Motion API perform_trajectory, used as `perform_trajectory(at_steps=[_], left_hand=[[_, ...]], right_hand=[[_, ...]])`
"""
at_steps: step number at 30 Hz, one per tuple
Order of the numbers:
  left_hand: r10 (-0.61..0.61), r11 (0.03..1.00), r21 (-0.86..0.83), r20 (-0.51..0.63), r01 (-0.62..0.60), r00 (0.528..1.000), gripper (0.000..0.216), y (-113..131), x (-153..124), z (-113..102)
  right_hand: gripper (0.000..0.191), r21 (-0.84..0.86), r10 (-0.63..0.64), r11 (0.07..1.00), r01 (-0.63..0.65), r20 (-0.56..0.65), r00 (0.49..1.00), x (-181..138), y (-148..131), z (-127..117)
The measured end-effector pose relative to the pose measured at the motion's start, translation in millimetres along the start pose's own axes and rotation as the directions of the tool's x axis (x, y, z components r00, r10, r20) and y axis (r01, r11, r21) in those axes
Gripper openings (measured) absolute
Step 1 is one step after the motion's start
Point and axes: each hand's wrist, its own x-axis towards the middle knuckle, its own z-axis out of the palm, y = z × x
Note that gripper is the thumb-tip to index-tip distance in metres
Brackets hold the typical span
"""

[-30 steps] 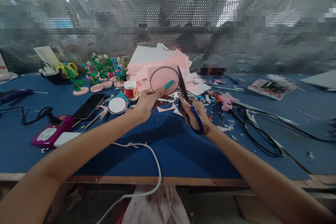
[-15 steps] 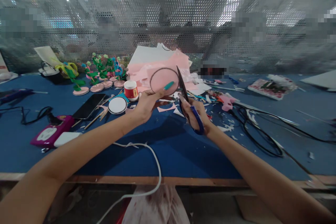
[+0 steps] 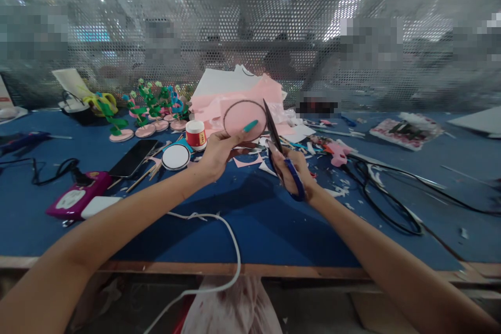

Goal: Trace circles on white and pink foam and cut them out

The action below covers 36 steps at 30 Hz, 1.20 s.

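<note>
Between the thumb and fingers of my left hand (image 3: 221, 152) is a piece of pink paper (image 3: 240, 115) marked with a dark drawn circle. The paper is held up above the table, in front of a stack of sheets. My right hand (image 3: 291, 167) grips blue-handled scissors (image 3: 274, 128), their dark blades pointing up beside the right edge of the circle. Whether the blades touch the paper I cannot tell. Below lie pink and white paper offcuts (image 3: 248, 160).
Left of my hands are a red and white jar (image 3: 195, 135), a round white lid (image 3: 176, 157), a phone (image 3: 133, 158), paper flowers on pink bases (image 3: 145, 130) and a purple power adapter (image 3: 80, 195). To the right, a pink glue gun (image 3: 338, 152) trails black cable. A white cable (image 3: 230, 235) crosses the front edge.
The left hand and the pink paper have shifted very slightly to the left. The scissors stay in nearly the same place in the right hand.
</note>
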Motion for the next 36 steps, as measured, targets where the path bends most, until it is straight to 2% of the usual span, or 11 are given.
perform_trajectory(at_steps=[10, 18, 36], left_hand=[[0.025, 1.0, 0.012, -0.011, -0.025, 1.0, 0.015, 0.4, -0.2, 1.0], [0.059, 0.993, 0.1, 0.006, -0.059, 0.998, 0.02, 2.5, 0.6, -0.3], [0.093, 0.983, 0.157, 0.041, -0.098, 0.995, 0.024, 3.7, 2.6, -4.2]], right_hand=[[0.063, -0.008, 0.007, 1.0, -0.007, 0.012, 1.0, -0.1, -0.8, -0.9], [0.062, -0.031, 0.026, 0.999, -0.026, 0.022, 0.999, -0.9, -4.9, -1.4], [0.058, -0.107, -0.051, 0.993, 0.052, 0.009, 0.999, 2.7, -8.0, -5.9]])
